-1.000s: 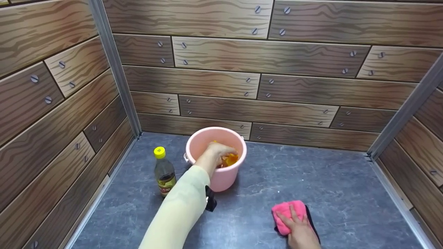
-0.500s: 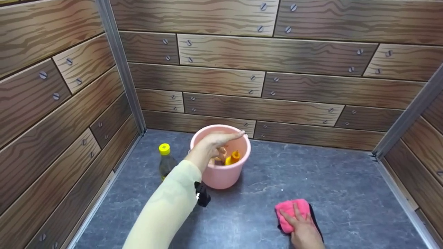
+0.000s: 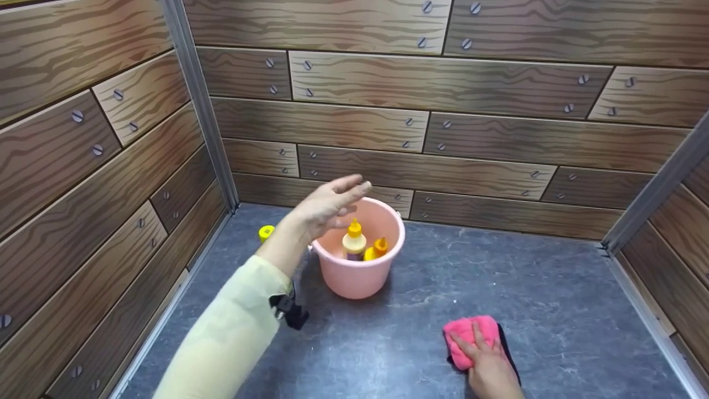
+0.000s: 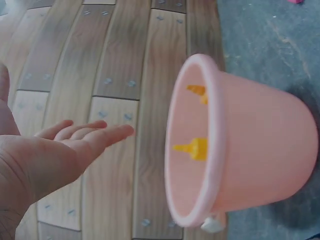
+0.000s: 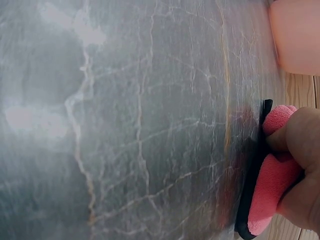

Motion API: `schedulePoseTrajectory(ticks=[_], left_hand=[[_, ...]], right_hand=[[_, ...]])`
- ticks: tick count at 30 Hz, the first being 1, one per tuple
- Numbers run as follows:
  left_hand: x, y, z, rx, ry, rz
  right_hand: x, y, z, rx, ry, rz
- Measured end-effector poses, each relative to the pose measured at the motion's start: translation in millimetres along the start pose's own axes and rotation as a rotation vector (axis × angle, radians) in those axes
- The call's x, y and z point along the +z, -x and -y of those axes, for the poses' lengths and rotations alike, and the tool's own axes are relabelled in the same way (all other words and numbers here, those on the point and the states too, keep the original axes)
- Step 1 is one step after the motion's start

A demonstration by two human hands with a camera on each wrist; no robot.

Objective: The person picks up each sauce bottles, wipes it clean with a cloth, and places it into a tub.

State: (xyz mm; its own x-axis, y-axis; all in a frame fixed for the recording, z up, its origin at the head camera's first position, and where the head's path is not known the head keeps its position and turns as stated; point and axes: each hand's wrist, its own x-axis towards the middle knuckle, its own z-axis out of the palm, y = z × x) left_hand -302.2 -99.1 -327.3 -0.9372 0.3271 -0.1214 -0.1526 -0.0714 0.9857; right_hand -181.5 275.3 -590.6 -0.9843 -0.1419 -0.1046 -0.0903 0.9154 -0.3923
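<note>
My left hand [image 3: 329, 208] is over the left side of the pink bucket [image 3: 354, 280], fingers extended and holding nothing. In the left wrist view its palm faces the bucket mouth, apart from the rim. Inside the bucket stand a squeeze bottle [image 3: 354, 243] with a yellow nozzle and pale shoulder, and a yellow squeeze bottle [image 3: 378, 251] with an orange nozzle. The bucket wall hides their lower parts. My right hand [image 3: 493, 374] rests with spread fingers on a folded pink cloth [image 3: 471, 327] with a dark underside, flat on the dark surface.
Behind my left forearm shows the yellow cap [image 3: 266, 233] of a bottle whose body is mostly hidden. The dark marbled tabletop [image 3: 515, 288] meets wood-patterned walls [image 3: 498, 141] at the back and both sides. A few small white specks dot the tabletop.
My left hand has come up out of the bucket, moving up and left, empty. Both squeeze bottles inside now show. The right hand stays on the cloth; the view has shifted slightly.
</note>
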Motion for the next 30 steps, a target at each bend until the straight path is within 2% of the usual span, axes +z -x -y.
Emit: schedulePoseTrajectory(ticks=[6,11,15,19,21,24,30], left_hand=[[-18.3,23.3,-13.8,0.16,0.007,0.027],[-36.0,41.1,-19.7,0.267,-0.025,0.013],[-55.8,53.3,-17.9,0.341,-0.051,-0.022],[-81.8,63.2,-8.5,0.409,-0.08,-0.089],[-94.2,67.7,-1.8,0.427,-0.085,-0.13],[-110.2,72.4,10.3,0.419,-0.076,-0.181],[-132.0,79.0,39.6,0.354,-0.125,-0.257]], right_hand=[[0,0.4,0,0.002,-0.007,-0.007],[-1,-1.3,0,0.012,-0.016,0.016],[-1,0.7,0,0.003,-0.012,0.009],[-1,0.0,2,0.018,-0.021,0.032],[-2,-1.3,2,0.037,-0.023,0.051],[-3,-1.8,3,0.054,-0.026,0.064],[-2,-0.6,3,0.047,-0.038,0.052]])
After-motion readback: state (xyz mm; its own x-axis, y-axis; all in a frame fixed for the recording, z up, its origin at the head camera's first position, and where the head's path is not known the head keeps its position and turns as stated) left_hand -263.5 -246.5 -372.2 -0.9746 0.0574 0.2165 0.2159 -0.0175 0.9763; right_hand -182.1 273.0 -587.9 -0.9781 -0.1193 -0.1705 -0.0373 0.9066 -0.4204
